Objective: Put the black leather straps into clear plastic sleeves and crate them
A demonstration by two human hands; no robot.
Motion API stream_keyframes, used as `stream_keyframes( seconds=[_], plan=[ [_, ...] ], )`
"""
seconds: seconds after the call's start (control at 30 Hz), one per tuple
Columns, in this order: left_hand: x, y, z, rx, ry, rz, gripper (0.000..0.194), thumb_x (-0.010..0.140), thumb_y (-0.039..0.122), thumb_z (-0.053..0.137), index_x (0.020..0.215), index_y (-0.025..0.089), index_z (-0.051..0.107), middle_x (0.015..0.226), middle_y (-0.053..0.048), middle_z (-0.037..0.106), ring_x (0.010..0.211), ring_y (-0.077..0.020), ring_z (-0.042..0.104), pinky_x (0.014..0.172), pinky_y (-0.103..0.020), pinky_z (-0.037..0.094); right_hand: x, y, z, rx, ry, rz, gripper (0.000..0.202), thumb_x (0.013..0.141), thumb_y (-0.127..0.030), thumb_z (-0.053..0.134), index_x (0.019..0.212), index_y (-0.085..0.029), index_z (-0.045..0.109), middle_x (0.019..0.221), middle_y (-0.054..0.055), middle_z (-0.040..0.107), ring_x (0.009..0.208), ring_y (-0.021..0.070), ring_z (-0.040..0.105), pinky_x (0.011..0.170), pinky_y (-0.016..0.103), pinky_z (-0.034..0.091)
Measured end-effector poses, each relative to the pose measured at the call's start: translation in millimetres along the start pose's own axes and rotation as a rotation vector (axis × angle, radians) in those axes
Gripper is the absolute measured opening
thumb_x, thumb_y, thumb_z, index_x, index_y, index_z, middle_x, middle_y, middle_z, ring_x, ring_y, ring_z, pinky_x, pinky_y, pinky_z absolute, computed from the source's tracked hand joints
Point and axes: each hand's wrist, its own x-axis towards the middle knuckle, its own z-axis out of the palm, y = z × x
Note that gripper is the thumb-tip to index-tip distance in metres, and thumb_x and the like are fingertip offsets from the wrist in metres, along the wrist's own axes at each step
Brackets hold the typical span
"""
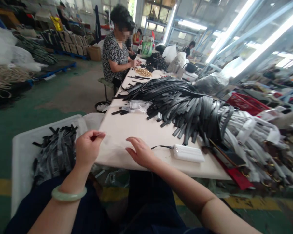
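Note:
Over the table's near left corner, my left hand (88,147) is closed in a pinch. Whatever lies between its thumb and fingers, if anything, is too small to make out. My right hand (142,153) holds nothing, its thumb and fingers apart just above the pale tabletop (117,130). Beyond both hands, a big heap of black straps (180,100) spreads over the table, some ends pointing at me. A clear plastic bag (136,106) lies at the heap's left side. Right of my right hand is a white power bank (188,153) with a black cable.
A white plastic bin (21,146) holding wrapped black straps (57,149) stands at the left. Wrapped pale straps (254,136) and a red basket (246,102) are at the right. A co-worker (117,52) sits farther along the table near small gold-coloured pieces (143,72).

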Motion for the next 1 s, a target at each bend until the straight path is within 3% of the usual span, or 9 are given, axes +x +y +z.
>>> stream_keyframes(
  seconds=[0.07, 0.23, 0.33, 0.43, 0.53, 0.67, 0.77, 0.83, 1.0],
  plan=[
    [-0.7, 0.4, -3.4, 0.145, -0.001, 0.06, 0.019, 0.07, 0.036, 0.071, 0.07, 0.018, 0.063, 0.057, 0.004, 0.056, 0.055, -0.0138, 0.048, 0.055, -0.026, 0.035, -0.4, 26.2, -30.6, -0.093, 0.018, 0.136, 0.039, 0.094, -0.038, 0.054, 0.128, -0.02, 0.052, 0.13, 0.012, 0.058, 0.121, 0.0226, 0.053, 0.105, 0.035, 0.04],
    [-3.9, 3.1, -6.5, 0.3, -0.02, 0.224, 0.025, 0.075, 0.041, 0.067, 0.066, 0.02, 0.057, 0.055, 0.003, 0.051, 0.053, -0.0145, 0.046, 0.055, -0.028, 0.034, -11.6, 115.3, -135.6, -0.306, 0.152, 0.931, 0.031, 0.086, -0.03, 0.066, 0.108, -0.009, 0.064, 0.119, 0.025, 0.062, 0.119, 0.0327, 0.056, 0.099, 0.042, 0.043],
    [-6.3, 7.7, -2.3, 0.299, -0.009, 0.336, 0.024, 0.075, 0.041, 0.068, 0.069, 0.02, 0.058, 0.059, 0.002, 0.053, 0.055, -0.0148, 0.048, 0.057, -0.028, 0.037, -29.4, 148.3, -176.9, -0.263, 0.175, 1.142, 0.022, 0.077, -0.025, 0.074, 0.073, -0.005, 0.066, 0.084, 0.027, 0.068, 0.095, 0.0375, 0.067, 0.079, 0.042, 0.051],
    [-8.7, 11.9, 4.4, 0.239, -0.05, 0.43, 0.023, 0.075, 0.04, 0.069, 0.07, 0.02, 0.059, 0.077, -0.002, 0.064, 0.066, -0.0162, 0.057, 0.064, -0.028, 0.044, -43.1, 157.5, -189.6, -0.105, 0.189, 1.198, 0.028, 0.075, -0.027, 0.076, 0.059, -0.011, 0.059, 0.056, 0.011, 0.063, 0.062, 0.0232, 0.067, 0.058, 0.031, 0.051],
    [-11.9, 11.7, 10.3, 0.117, -0.16, 0.346, 0.023, 0.077, 0.04, 0.068, 0.071, 0.019, 0.058, 0.09, -0.004, 0.071, 0.076, -0.017, 0.064, 0.071, -0.027, 0.049, -39.7, 154.7, -189.4, 0.127, 0.222, 1.114, 0.035, 0.078, -0.032, 0.074, 0.057, -0.016, 0.051, 0.045, -0.002, 0.052, 0.039, 0.0092, 0.05, 0.042, 0.021, 0.042],
    [-15.7, 6.8, 13.9, 0.166, -0.249, 0.245, 0.025, 0.075, 0.042, 0.069, 0.073, 0.019, 0.06, 0.072, -0.002, 0.069, 0.065, -0.0162, 0.064, 0.062, -0.025, 0.047, -13.6, 127.9, -173.0, 0.463, 0.255, 0.899, 0.042, 0.082, -0.042, 0.067, 0.056, -0.022, 0.041, 0.043, -0.006, 0.041, 0.035, 0.0057, 0.038, 0.033, 0.017, 0.036],
    [-17.5, 4.4, 14.8, 0.207, -0.305, 0.241, 0.026, 0.073, 0.042, 0.072, 0.079, 0.018, 0.063, 0.07, -0.002, 0.069, 0.064, -0.0165, 0.065, 0.061, -0.025, 0.047, 3.4, 72.8, -139.5, 0.683, 0.226, 0.648, 0.032, 0.078, -0.047, 0.071, 0.071, -0.021, 0.054, 0.055, -0.004, 0.055, 0.042, 0.0083, 0.051, 0.04, 0.019, 0.046],
    [-18.4, 3.8, 15.1, 0.204, -0.338, 0.239, 0.028, 0.073, 0.043, 0.072, 0.082, 0.018, 0.065, 0.074, -0.003, 0.071, 0.067, -0.0175, 0.066, 0.062, -0.025, 0.048, 11.3, 26.6, -113.6, 0.808, 0.116, 0.284, 0.029, 0.076, -0.042, 0.075, 0.086, -0.018, 0.062, 0.066, 0.001, 0.064, 0.055, 0.0144, 0.064, 0.05, 0.025, 0.055],
    [-19.2, 0.6, 12.1, 0.197, -0.383, 0.201, 0.023, 0.075, 0.039, 0.069, 0.084, 0.018, 0.067, 0.078, -0.005, 0.074, 0.073, -0.0194, 0.068, 0.064, -0.026, 0.049, 32.7, -37.4, -71.7, 0.506, 0.227, -0.092, 0.011, 0.086, -0.029, 0.065, 0.085, -0.019, 0.062, 0.073, 0.003, 0.065, 0.064, 0.0153, 0.066, 0.057, 0.026, 0.055]
  ],
)
